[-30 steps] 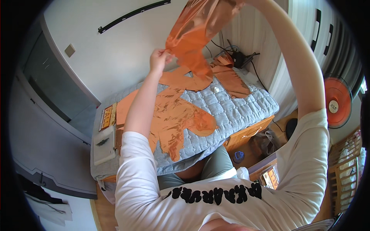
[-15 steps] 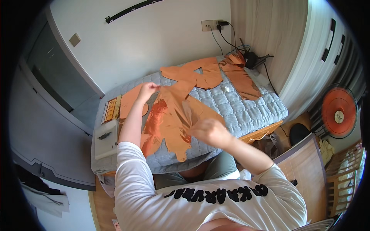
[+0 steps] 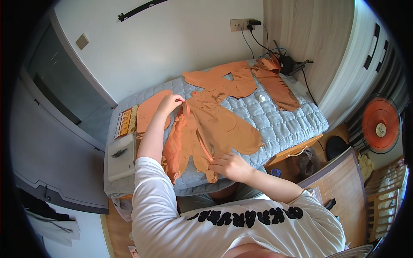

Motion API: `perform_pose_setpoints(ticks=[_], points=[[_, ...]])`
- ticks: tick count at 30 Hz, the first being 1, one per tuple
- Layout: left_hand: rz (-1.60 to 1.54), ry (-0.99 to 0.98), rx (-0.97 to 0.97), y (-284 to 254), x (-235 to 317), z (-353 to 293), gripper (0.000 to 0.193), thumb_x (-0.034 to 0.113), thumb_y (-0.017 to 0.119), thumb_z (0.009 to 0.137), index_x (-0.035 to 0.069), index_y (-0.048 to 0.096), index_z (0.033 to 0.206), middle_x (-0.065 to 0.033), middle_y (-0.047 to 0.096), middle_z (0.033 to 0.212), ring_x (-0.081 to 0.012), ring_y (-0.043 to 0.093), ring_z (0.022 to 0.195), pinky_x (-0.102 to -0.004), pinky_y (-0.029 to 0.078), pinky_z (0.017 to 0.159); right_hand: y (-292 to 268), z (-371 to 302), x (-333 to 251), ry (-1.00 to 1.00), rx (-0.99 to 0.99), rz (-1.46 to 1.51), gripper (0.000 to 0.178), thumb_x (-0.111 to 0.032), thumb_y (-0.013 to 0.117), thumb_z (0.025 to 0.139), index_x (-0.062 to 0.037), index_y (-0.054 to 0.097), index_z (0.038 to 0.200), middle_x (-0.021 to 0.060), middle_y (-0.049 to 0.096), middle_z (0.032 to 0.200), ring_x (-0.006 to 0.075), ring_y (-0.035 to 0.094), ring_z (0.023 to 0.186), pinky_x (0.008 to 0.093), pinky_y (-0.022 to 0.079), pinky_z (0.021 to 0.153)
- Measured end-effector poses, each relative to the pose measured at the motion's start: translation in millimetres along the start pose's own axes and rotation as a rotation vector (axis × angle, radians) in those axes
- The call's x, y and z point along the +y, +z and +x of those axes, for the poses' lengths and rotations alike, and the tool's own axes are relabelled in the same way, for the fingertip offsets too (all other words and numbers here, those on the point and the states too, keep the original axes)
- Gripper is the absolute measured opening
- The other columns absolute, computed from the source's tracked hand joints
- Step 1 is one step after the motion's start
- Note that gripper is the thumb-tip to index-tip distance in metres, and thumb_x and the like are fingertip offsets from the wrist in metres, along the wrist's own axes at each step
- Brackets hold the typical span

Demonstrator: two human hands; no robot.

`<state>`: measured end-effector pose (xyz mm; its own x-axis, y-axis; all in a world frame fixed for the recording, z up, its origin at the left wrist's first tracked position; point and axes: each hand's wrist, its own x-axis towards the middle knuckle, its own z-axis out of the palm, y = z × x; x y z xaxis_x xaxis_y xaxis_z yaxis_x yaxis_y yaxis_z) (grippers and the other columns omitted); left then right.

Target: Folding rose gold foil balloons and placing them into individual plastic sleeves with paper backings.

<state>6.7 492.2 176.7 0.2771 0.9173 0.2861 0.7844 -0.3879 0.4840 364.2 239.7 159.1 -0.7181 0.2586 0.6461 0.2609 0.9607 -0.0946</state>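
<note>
While the left hand (image 3: 171, 104) pinches the upper left edge of the big orange foil sheet (image 3: 241, 131) with thumb and fingers closed together, the right hand (image 3: 232, 167) is at its lower edge, in the lower middle of the frame. The right fingers are bent and touch the foil, but I cannot tell whether they grip it or only press on it. The sheet lies on the grey quilted bed (image 3: 307, 118), in the centre of the frame, and a raised fold runs down toward the right hand.

In my judgement, the main danger is a tear: the foil looks thin, and if both hands pull apart strongly, the fold could become a split. A second danger is a lasting crease, caused by pressing this fold flat instead of easing it out. The lower tips lie close to the front edge of the bed, so a pull toward the body could make them slip over it.

At its top, the sheet lies close to another orange piece (image 3: 241, 79); if the two cling together, moving one may drag the other. The small white object (image 3: 261, 98), right of centre, could be swept along too.
</note>
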Motion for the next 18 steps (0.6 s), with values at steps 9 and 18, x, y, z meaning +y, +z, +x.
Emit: perform_pose_setpoints(ticks=[9,18], points=[[0.190,-0.003,0.061,12,3,6,0.017,0.012,0.070,0.086,0.009,0.074,0.102,-0.0100,0.076,0.098,-0.0284,0.072,0.093,-0.0410,0.057,0.079,14,10,5,0.089,-0.077,0.017,0.027,-0.016,0.075,0.076,-0.0121,0.074,0.103,0.0003,0.072,0.097,0.0193,0.069,0.090,0.0333,0.056,0.077],[0.338,-0.214,-0.019,7,29,-53,0.031,0.014,0.068,0.089,0.010,0.069,0.120,-0.0157,0.069,0.122,-0.0351,0.065,0.114,-0.0463,0.053,0.093,26,7,1,0.213,-0.011,0.156,0.018,-0.018,0.080,0.080,-0.0114,0.074,0.096,0.0028,0.073,0.092,0.0223,0.070,0.087,0.0366,0.056,0.079]])
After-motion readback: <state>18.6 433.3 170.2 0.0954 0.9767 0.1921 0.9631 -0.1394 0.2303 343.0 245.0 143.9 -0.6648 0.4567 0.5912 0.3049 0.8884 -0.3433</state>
